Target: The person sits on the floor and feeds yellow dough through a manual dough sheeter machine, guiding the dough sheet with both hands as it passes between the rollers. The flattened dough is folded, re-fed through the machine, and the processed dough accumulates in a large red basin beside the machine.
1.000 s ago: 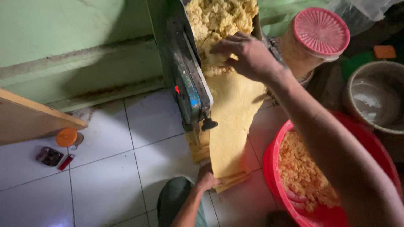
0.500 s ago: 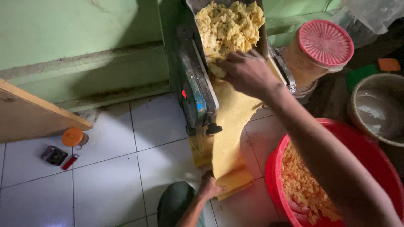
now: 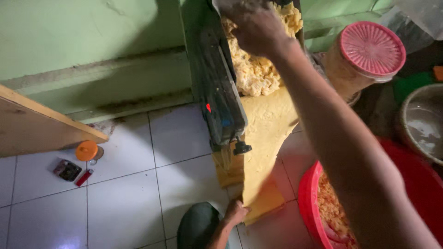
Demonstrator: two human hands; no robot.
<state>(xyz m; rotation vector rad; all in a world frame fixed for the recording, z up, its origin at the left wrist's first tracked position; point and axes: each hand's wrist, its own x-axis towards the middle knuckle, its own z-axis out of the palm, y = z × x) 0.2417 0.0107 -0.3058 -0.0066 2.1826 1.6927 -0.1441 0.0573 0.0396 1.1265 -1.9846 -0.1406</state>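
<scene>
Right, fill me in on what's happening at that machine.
A person is working dough through a dark machine. The right hand is up in the crumbly dough piled at the top. A flat yellow sheet hangs down from there, and the left hand holds its lower end near the tiled floor. A red tub with more crumbly dough sits to the right.

A jar (image 3: 357,62) with a pink ribbed lid stands right of the machine. A small dark packet (image 3: 67,169) lies on the floor tiles, beside a red lighter (image 3: 84,177) and an orange-lidded cup (image 3: 87,151).
</scene>
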